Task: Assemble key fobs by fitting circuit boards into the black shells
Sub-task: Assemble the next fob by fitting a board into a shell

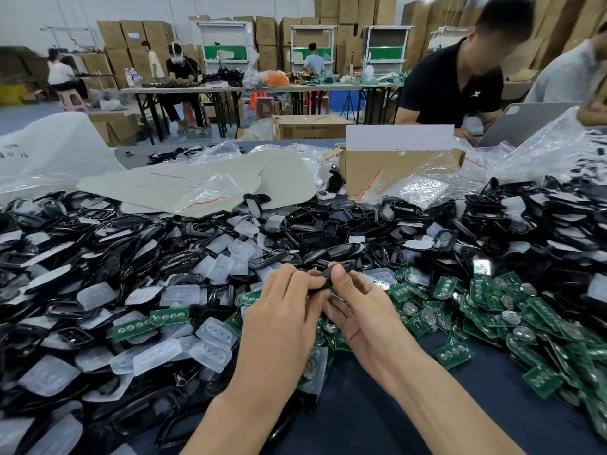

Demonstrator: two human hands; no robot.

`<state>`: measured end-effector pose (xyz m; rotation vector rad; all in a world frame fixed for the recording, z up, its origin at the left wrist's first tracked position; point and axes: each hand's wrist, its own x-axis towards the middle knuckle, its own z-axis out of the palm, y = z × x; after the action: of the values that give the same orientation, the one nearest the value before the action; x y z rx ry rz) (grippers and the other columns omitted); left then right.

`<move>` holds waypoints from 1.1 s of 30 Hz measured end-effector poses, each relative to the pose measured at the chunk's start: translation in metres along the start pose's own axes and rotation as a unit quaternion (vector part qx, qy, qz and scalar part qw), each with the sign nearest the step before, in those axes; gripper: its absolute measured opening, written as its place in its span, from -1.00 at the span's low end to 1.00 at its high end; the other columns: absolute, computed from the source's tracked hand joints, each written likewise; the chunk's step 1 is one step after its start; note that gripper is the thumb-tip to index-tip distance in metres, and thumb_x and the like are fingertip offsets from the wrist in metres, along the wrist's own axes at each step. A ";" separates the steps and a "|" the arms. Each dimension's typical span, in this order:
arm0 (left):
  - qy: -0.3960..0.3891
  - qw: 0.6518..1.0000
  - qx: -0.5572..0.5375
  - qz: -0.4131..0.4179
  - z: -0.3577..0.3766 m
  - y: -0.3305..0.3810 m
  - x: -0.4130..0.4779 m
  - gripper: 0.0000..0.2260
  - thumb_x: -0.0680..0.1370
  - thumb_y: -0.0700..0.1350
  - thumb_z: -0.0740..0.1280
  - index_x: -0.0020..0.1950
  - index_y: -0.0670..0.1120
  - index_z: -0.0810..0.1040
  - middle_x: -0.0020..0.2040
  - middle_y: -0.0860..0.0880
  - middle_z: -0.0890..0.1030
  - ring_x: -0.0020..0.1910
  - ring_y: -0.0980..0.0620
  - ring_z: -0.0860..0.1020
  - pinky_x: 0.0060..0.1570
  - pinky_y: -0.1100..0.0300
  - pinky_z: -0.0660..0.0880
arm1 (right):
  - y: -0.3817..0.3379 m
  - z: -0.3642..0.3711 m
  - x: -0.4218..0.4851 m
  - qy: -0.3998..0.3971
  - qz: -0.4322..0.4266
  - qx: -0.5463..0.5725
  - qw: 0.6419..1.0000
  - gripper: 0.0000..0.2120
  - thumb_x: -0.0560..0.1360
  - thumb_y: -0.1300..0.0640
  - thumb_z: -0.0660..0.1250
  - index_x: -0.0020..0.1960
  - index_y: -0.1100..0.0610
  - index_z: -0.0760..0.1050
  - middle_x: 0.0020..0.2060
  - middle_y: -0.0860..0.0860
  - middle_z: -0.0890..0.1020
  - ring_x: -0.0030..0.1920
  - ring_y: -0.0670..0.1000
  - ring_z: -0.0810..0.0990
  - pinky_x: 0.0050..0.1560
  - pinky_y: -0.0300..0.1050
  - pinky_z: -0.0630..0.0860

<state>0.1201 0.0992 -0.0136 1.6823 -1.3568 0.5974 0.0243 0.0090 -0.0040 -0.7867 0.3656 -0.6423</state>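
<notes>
A fitting step is judged to be in hand. The left hand (282, 310) and the right hand (364, 310) are brought together above the near middle of the table (377, 405), and one black shell (330, 276) is pinched between them, thumbs and curled fingers clamped on its ends. Whether a circuit board is already seated inside cannot be told, as the shell's cavity is hidden by the fingers. Next, a firm, even squeeze is probably called for, so that the board is seated squarely.

The table is largely buried. A broad heap of loose black shells (115, 244) is spread across the left and far side, green circuit boards (492, 307) are piled just to the right of the hands, and translucent button pads (213, 336) are scattered on the left. A cardboard box (394, 165) is set behind the heap. Clean picking of a single board is likely to be hindered by the overlapping parts.
</notes>
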 end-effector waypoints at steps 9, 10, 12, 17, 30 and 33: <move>-0.008 1.000 -0.008 0.017 0.001 -0.005 0.000 -0.91 0.57 -0.11 0.38 -0.06 -0.11 0.57 -0.13 0.08 0.52 -0.12 0.12 0.52 -0.15 0.26 0.52 | 0.000 -0.001 0.002 0.005 0.007 -0.027 1.000 -0.46 0.39 0.00 0.51 0.23 0.30 0.50 0.09 0.16 0.72 0.01 0.06 0.73 -0.10 -0.18 0.65; -0.012 1.000 -0.021 -0.001 0.001 -0.003 0.000 -0.91 0.57 -0.09 0.38 -0.05 -0.11 0.58 -0.12 0.09 0.53 -0.11 0.14 0.54 -0.14 0.28 0.52 | -0.001 -0.002 0.002 0.007 0.001 -0.032 0.999 -0.45 0.38 -0.01 0.51 0.23 0.30 0.49 0.09 0.16 0.72 0.02 0.07 0.73 -0.10 -0.18 0.65; -0.025 0.992 -0.093 -0.077 -0.002 0.002 0.001 -0.89 0.59 0.00 0.34 -0.01 -0.03 0.59 -0.09 0.14 0.55 -0.09 0.15 0.58 -0.12 0.33 0.51 | -0.003 -0.003 0.003 0.004 -0.014 -0.029 0.999 -0.48 0.42 0.00 0.49 0.23 0.32 0.50 0.10 0.18 0.71 0.06 0.11 0.73 -0.06 -0.16 0.65; -0.075 0.841 -0.387 -0.371 -0.010 0.006 0.010 -0.75 0.56 0.16 0.33 0.03 0.01 0.64 -0.19 0.01 0.70 -0.27 0.08 0.63 -0.24 0.20 0.59 | -0.004 -0.003 0.004 -0.019 -0.047 -0.042 0.998 -0.62 0.43 0.01 0.51 0.13 0.21 0.58 0.06 0.11 0.72 0.00 0.06 0.72 0.01 -0.14 0.63; -0.069 0.890 -0.285 -0.350 -0.013 -0.006 0.008 -0.87 0.64 -0.09 0.30 -0.04 0.07 0.62 -0.38 0.17 0.59 -0.42 0.21 0.46 -0.37 0.33 0.42 | -0.001 -0.007 0.000 -0.082 -0.108 -0.203 0.970 -0.82 0.57 0.17 0.40 0.14 -0.03 0.61 0.18 0.06 0.68 0.25 0.09 0.64 0.19 -0.04 0.60; -0.041 0.924 -0.230 -0.302 -0.011 -0.004 0.005 -0.81 0.64 -0.14 0.30 -0.08 0.13 0.57 -0.34 0.19 0.58 -0.45 0.19 0.40 -0.41 0.35 0.33 | 0.000 -0.004 -0.001 -0.031 -0.126 -0.208 0.970 -0.83 0.47 0.11 0.44 0.06 0.02 0.66 0.02 0.06 0.72 0.11 0.09 0.70 0.04 -0.16 0.65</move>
<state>0.1272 0.1059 -0.0056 1.6158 -0.8616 -0.1434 0.0214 0.0078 -0.0064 -1.2653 0.3515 -0.7879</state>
